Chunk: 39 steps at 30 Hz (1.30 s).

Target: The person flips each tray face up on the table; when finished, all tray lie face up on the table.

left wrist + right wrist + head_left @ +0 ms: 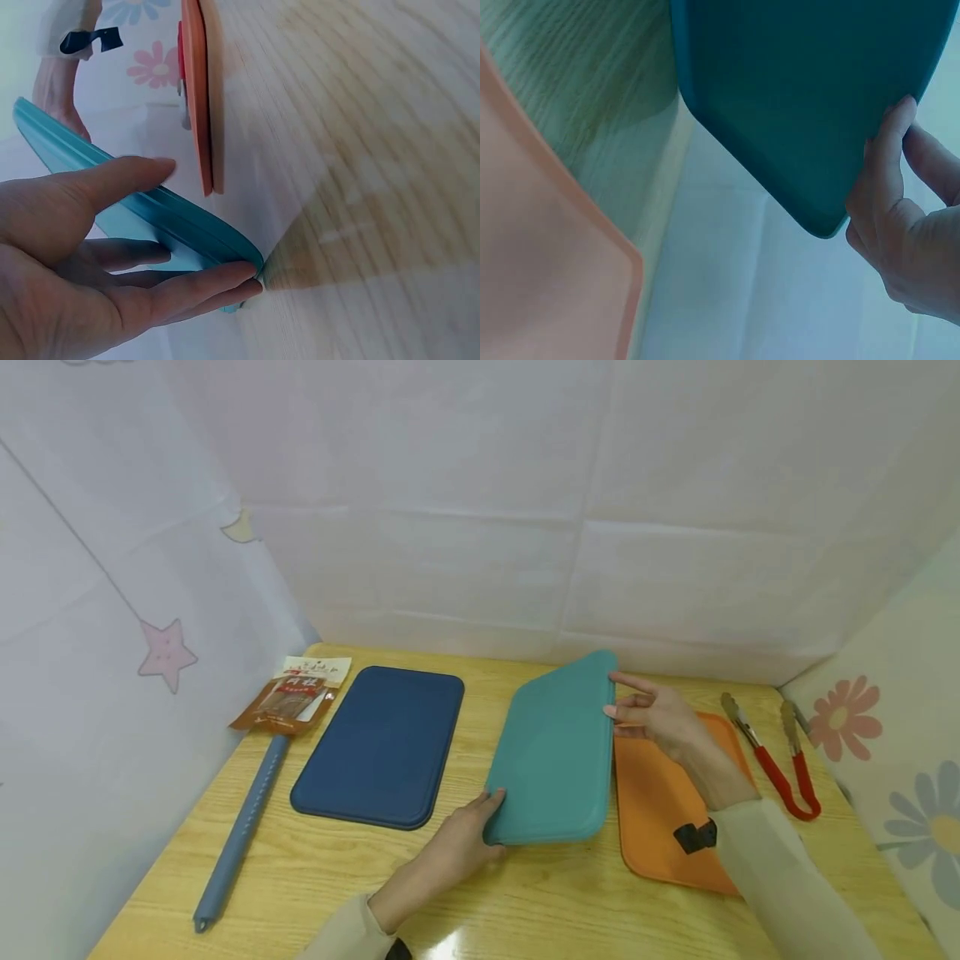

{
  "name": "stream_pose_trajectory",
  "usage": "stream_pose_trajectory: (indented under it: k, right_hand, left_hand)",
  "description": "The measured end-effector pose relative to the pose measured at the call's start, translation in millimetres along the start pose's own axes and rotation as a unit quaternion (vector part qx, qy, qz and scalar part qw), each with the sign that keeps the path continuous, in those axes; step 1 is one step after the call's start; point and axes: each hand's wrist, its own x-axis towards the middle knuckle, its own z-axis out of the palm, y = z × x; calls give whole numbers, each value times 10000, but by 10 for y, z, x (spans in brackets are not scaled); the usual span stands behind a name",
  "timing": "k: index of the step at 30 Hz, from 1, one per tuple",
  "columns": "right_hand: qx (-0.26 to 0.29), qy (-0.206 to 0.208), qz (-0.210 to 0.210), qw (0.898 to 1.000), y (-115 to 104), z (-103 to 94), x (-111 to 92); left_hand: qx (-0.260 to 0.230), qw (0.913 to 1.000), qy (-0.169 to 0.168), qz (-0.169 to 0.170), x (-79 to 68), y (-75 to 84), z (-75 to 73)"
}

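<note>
A teal rectangular tray (pixel 555 752) is tilted up off the wooden table, its right long side higher than its left. My left hand (pixel 461 839) grips it at the near left corner, thumb on one face and fingers on the other, as the left wrist view shows. My right hand (pixel 663 722) pinches the right long edge near the far corner, with fingers on one face and the thumb (pixel 934 161) across the edge. In the left wrist view, the tray's lower corner is right at the tabletop.
An orange tray (pixel 652 827) lies right, partly under my right forearm, with red-handled tongs (pixel 776 777) beyond it. Left lies a dark blue tray (pixel 382 743), then a brown food packet (pixel 292 697) and a long blue-grey stick (pixel 243 835). Cloth walls (pixel 450 527) enclose the table.
</note>
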Motion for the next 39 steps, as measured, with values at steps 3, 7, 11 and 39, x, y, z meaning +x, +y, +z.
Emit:
stream_pose_trajectory:
  k: [3,7,11,39]
  right_hand:
    - [14,-66,-48,10000,-25,-3,16]
    - [87,-101,-90,9999,-53,8,37]
    - [196,-100,-137,9997,-93,38,55]
    - [622,-98,-406,9972,-288,312,165]
  left_hand:
    - [-21,10000,-9,42,-24,32,10]
    - [-68,9999,108,72,-54,64,30]
    - [-128,9994,306,94,-74,86,48]
    - [-1260,9860,764,780,-153,278,141]
